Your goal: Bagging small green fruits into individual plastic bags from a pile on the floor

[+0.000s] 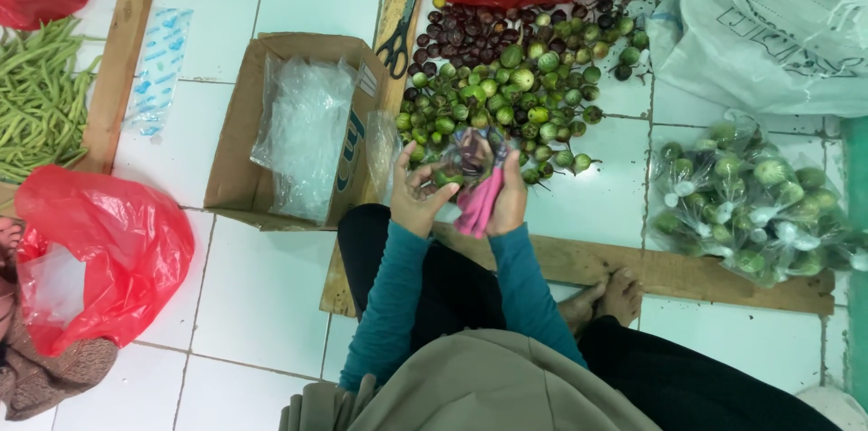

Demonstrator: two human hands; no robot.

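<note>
Left hand [418, 191] and right hand [509, 196] gripping small clear plastic bag [470, 158] of round green eggplants [449, 178]; brown cardboard box [237, 146] holding clear bags [303, 137].

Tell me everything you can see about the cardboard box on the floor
The cardboard box is brown, plain corrugated card as it looks, lying open on the white tiled floor with its flaps spread. A bundle of clear plastic bags fills its inside and spills toward the front edge. One side panel carries blue print. It sits left of the pile of small green eggplants, its right side against a wooden plank where black scissors lie. Neither hand touches it.
</note>
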